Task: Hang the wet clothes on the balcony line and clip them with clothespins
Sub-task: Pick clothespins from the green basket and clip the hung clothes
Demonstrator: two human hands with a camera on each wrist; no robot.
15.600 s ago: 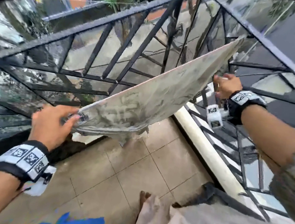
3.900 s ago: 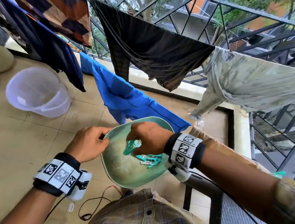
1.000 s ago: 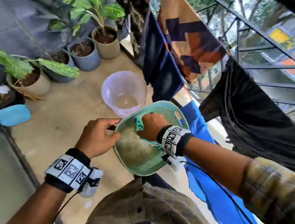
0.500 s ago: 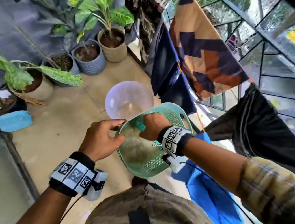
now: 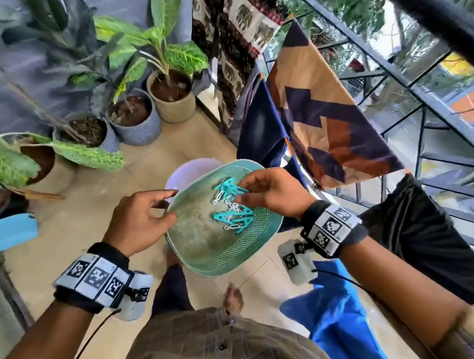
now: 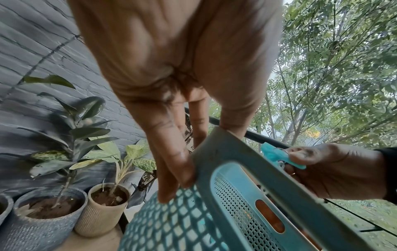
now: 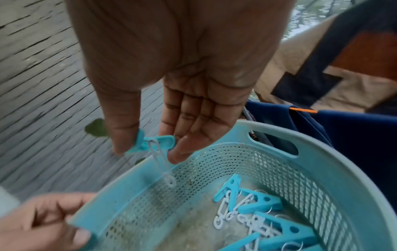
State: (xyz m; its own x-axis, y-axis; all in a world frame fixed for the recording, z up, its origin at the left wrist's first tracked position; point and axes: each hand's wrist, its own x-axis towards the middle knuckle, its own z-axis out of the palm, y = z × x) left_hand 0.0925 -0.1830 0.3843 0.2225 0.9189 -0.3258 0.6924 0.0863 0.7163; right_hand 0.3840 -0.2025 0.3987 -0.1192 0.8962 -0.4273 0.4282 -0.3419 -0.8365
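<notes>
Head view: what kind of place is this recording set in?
Most likely a home balcony used for drying laundry: clothes hang along a metal railing with trees beyond, potted plants stand by the wall, and the left hand holds a basket of clothespins.

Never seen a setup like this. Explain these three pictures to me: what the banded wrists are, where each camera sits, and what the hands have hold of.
No machine here: a person wears one camera on the head and one on each wrist, under the patterned bands. The head view looks down at both hands. The left hand grips the rim of a teal perforated basket; the left wrist view shows its fingers curled around that rim. The right hand pinches a teal clothespin between thumb and forefinger, lifted above the basket, with a white chain dangling from it. More clothespins lie in the basket. Around them are hanging laundry such as a brown patterned cloth, potted plants and a tiled balcony floor.
</notes>
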